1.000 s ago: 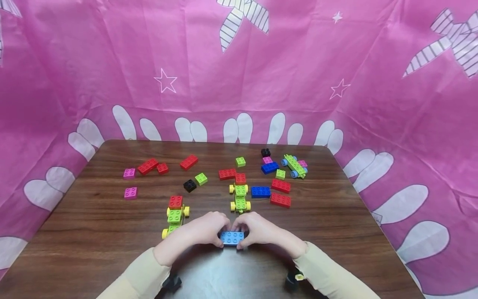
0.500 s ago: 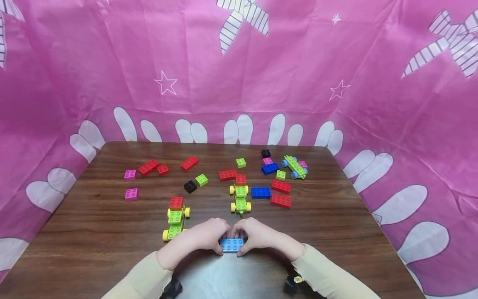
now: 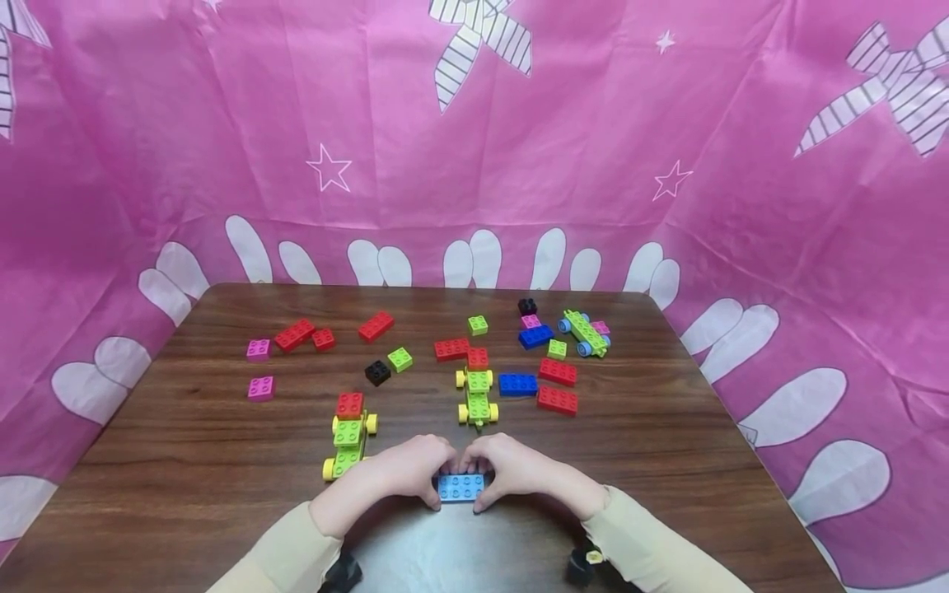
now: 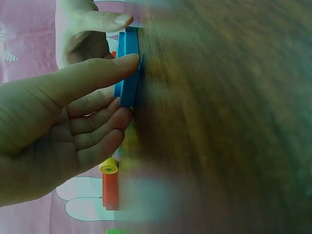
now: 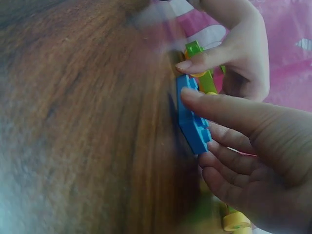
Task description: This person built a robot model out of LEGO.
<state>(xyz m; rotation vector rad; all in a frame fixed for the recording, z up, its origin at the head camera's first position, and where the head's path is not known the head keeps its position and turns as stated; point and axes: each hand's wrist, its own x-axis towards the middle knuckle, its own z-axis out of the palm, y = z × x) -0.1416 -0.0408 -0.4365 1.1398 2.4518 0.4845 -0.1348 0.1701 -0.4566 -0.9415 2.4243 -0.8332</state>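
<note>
Blue brick (image 3: 461,487) near front of desk (image 3: 652,445), seemingly resting flat, contact blurred. Left hand (image 3: 421,463) and right hand (image 3: 508,465), fingers part-curled, pinch its ends. Yellow-wheeled car (image 3: 478,405) beyond; bare desk runs rightward to its edge.

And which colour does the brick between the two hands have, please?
Light blue; the head view shows this brick best.

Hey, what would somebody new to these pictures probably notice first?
Probably the light blue brick, held between the left hand and right hand near the front middle of the brown table. The bright pink backdrop behind the table likely comes next. Then perhaps the yellow-wheeled toy car just beyond the hands.
</note>
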